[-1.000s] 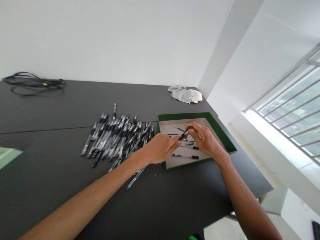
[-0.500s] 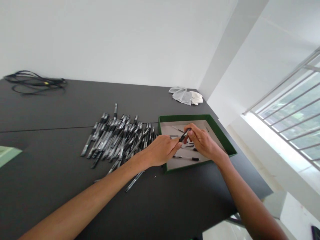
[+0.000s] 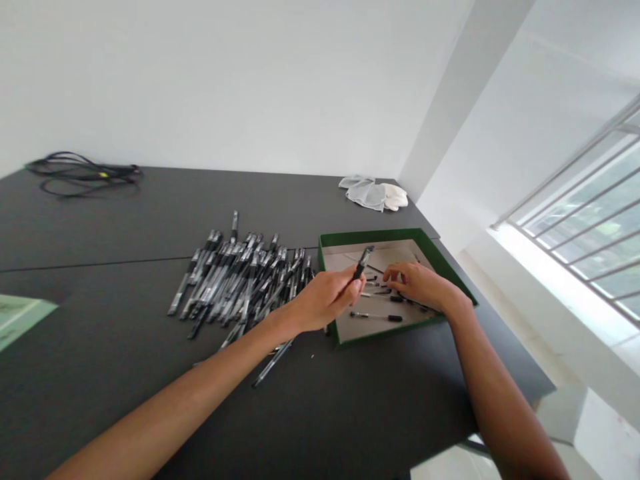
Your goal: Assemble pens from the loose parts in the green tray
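A black-and-clear pen [image 3: 365,260] stands up at a tilt from my left hand [image 3: 330,297], whose thumb and fingers close round its lower part. That hand is over the left side of a shallow green box [image 3: 331,238]. My right hand [image 3: 420,285] has let go of the pen and reaches low into the box, fingers curved and a little apart. A thin dark stick [image 3: 375,269], like a pen refill, ends close to its fingertips. Several pen parts lie on the box floor, among them a clear piece with a black end [image 3: 377,317].
Left of the box spreads a heap of black-and-clear pens [image 3: 225,280] on the dark table [image 3: 100,353]. A coiled black cable [image 3: 83,172] lies at the back left. White gloves [image 3: 373,193] rest by the wall. A pale green object [image 3: 23,317] sits at the left edge.
My right hand has come off the pen's end and moved right and down into the box. My left hand keeps the pen, now tilted more upright.
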Available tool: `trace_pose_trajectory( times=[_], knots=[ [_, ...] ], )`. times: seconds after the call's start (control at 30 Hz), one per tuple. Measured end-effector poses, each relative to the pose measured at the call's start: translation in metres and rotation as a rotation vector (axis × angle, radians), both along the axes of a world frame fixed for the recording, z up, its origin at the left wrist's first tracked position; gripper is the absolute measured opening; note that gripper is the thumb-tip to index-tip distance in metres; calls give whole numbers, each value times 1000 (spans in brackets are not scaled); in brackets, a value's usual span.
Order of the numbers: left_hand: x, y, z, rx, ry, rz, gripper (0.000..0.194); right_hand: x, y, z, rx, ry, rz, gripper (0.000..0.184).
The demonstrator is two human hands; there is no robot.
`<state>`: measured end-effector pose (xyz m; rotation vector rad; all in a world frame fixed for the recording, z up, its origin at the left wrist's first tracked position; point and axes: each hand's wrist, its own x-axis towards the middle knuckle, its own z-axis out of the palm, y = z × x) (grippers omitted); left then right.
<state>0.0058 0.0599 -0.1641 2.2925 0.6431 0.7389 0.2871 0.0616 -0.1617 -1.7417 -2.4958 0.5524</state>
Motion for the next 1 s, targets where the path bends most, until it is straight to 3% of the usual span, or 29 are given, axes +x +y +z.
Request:
trace_pose_trajectory(
  times=[0.07, 0.17, 0.27, 0.37, 0.47, 0.6, 0.7, 0.83, 0.9, 1.0],
  knots=[
    [-9, 6, 16, -145, -145, 17, 42, 1, -1, -3, -38, 40, 9, 21],
    [-34, 23, 44, -209, -244, 217, 39, 2, 0, -7, -2, 67, 16, 22],
    [-68, 42, 57, -331, -15, 427, 38, 4, 0, -9, 18, 70, 11, 24],
    [-98, 53, 50, -510, 353, 459, 39, 5, 0, -9, 19, 73, 14, 24],
    [-112, 56, 36, -654, 633, 337, 49, 5, -1, -9, 50, 65, 4, 23],
    [-112, 58, 35, -705, 802, 281, 56, 4, -2, -8, 52, 55, 7, 22],
    [-107, 62, 43, -642, 711, 419, 50, 3, -4, -5, 88, 23, -21, 21],
    [-95, 66, 53, -500, 407, 658, 38, 4, -6, -5, 150, -53, -106, 21],
    [-85, 64, 54, -480, 304, 648, 35, 5, -5, -7, 132, -87, -117, 23],
    [-64, 52, 49, -393, 172, 490, 30, 5, -2, -13, 96, -111, -82, 29]
  ],
)
